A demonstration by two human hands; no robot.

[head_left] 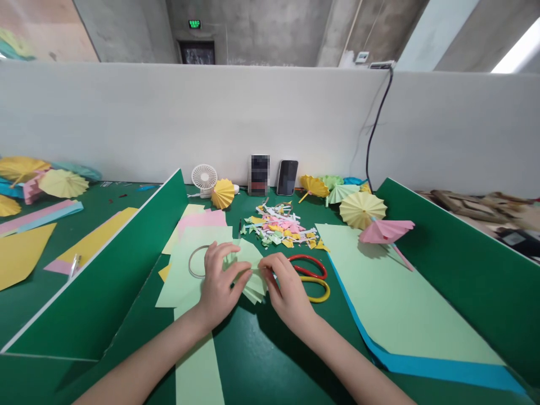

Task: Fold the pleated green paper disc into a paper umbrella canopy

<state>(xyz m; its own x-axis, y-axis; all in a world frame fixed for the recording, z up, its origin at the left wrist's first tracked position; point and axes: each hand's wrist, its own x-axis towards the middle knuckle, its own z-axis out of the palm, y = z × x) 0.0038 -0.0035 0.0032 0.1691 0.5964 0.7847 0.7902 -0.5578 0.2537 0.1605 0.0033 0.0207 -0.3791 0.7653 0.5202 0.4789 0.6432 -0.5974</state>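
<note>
Left hand (219,278) clamped pleated green paper (255,288) so folds sat stacked; right hand (286,287) pinched its near edge, creasing. Scissors (314,274) lay just beside, within reach.

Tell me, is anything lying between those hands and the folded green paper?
Nothing visible does: the left hand rests on the folded green paper and the right hand pinches its edge. The scissors lie beyond the right hand.

text: none legible | green sign (194,24) over doorway (197,52): characters too small to read
</note>
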